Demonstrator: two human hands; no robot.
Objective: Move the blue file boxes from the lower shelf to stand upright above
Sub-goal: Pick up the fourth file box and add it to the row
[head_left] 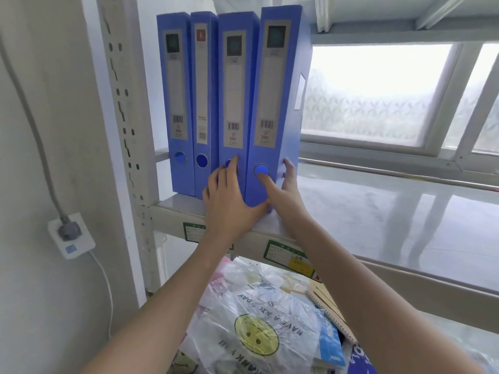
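Several blue file boxes stand upright in a row at the left end of the upper shelf. The rightmost blue file box leans slightly and sits nearest the shelf's front edge. My right hand grips its lower end, thumb on the spine's round hole, fingers around its right side. My left hand lies flat with spread fingers against the bottom of the neighbouring box and the left edge of the rightmost one. Two more boxes stand further left.
The white metal rack post rises at the left. On the lower shelf lie plastic bags, a notebook and papers. A wall socket with a plug is at the left. A frosted window sits behind the shelf.
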